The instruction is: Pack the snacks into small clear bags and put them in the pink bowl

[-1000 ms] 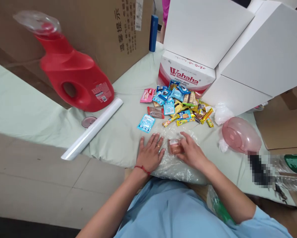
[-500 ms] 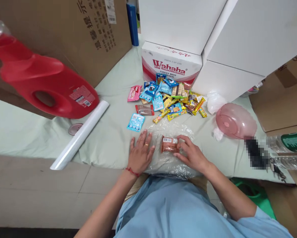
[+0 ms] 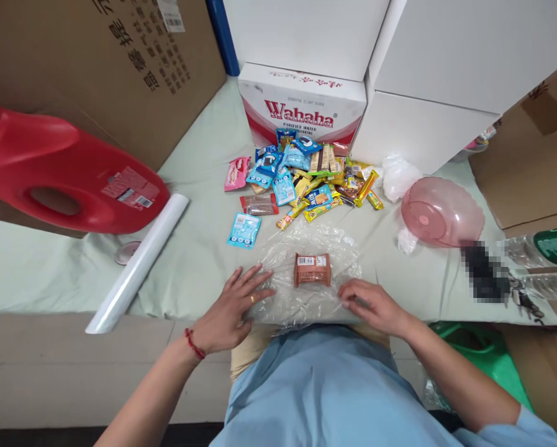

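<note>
A brown packaged snack [image 3: 312, 270] in a clear wrapper with a white label lies on a crinkled sheet of clear plastic film [image 3: 301, 306]. At the film's left side my left hand [image 3: 231, 307] rests flat, fingers spread. My right hand [image 3: 374, 305] is at the film's right side, fingers half bent with a gap to the thumb; it no longer touches the snack. Beyond the film is a heap of wrapped snacks [image 3: 301, 177]. A light-blue packet [image 3: 244, 230] and a reddish-brown packet [image 3: 259, 204] lie at its near left.
To the left are a white roll [image 3: 138, 264] and a big red jug [image 3: 73, 167]. Behind the heap stands a Wahaha carton [image 3: 301, 105]. On the right are a pink translucent bowl [image 3: 441, 211], white crumpled plastic [image 3: 399, 177], keys [image 3: 525, 304] and plastic bottles [image 3: 552, 247].
My right hand has let go of the brown snack and drawn back to the right. My left hand has shifted left, with its fingers now on the film. The camera view has shifted slightly.
</note>
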### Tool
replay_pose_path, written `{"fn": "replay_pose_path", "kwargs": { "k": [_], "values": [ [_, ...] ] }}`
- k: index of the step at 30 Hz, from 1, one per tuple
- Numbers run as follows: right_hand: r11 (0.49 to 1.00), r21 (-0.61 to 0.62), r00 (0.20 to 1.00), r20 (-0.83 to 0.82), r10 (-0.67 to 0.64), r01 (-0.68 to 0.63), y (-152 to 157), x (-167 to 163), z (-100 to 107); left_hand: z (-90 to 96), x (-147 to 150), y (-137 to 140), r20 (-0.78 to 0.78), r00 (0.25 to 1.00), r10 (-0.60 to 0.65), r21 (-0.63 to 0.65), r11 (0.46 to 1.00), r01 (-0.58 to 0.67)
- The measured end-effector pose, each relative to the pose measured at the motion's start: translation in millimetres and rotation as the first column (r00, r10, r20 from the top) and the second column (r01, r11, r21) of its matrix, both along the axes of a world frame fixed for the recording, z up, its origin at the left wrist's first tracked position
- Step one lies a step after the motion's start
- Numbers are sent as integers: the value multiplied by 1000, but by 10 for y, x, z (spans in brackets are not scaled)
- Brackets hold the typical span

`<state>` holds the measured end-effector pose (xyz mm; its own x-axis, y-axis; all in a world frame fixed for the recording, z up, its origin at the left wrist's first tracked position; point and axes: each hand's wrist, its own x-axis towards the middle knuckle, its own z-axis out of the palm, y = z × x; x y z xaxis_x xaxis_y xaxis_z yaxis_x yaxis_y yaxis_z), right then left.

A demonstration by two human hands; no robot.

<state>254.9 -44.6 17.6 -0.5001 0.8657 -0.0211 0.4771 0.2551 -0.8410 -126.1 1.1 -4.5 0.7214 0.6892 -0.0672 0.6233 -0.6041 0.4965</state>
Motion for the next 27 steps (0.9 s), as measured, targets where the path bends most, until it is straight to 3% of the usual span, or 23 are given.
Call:
{"fn": "replay_pose_path", "kwargs": {
  "k": [2, 5, 8, 10, 13, 16, 18, 19, 22, 23, 25, 27],
  "values": [
    [976, -203, 990, -100, -101, 79, 193, 2, 82, 31, 29, 105, 32, 999, 31, -10, 999, -31],
    [872, -473, 944, -215, -250, 123, 490, -4, 81, 12, 109, 332, 194, 972, 135, -102, 988, -117],
    [817, -542, 928, -166, -335, 198, 725, 15, -15, -55, 198, 596, 289, 891, 350, -185, 934, -307],
    [856, -448, 958, 2, -287, 258, 830, 57, -46, -88, 242, 733, 236, 805, 544, -145, 839, -524],
    [958, -120, 912, 357, -202, 260, 952, 129, 31, -62, 283, 753, 209, 640, 740, 4, 654, -757],
    [952, 190, 793, 527, -306, 241, 1103, 106, 164, 70, 353, 506, 391, 531, 752, 206, 491, -846],
    [943, 267, 765, 559, -321, 200, 1231, -2, 195, 172, 462, 259, 499, 517, 696, 321, 405, -856],
    [947, 271, 761, 574, -301, 171, 1298, -80, 185, 210, 540, 139, 499, 570, 653, 357, 444, -822],
    [964, 244, 743, 625, -239, 105, 1487, -348, 90, 224, 846, -105, 288, 867, 406, 374, 786, -493],
    [968, 229, 737, 635, -231, 106, 1540, -425, 57, 199, 953, -136, 199, 920, 338, 350, 852, -389],
    [981, 142, 756, 625, -194, 135, 1619, -533, 20, 127, 1139, -133, 47, 966, 254, 313, 915, -255],
    [988, 2, 826, 547, -132, 156, 1639, -574, 30, 64, 1264, -90, -51, 973, 227, 298, 933, -202]
  ]
}}
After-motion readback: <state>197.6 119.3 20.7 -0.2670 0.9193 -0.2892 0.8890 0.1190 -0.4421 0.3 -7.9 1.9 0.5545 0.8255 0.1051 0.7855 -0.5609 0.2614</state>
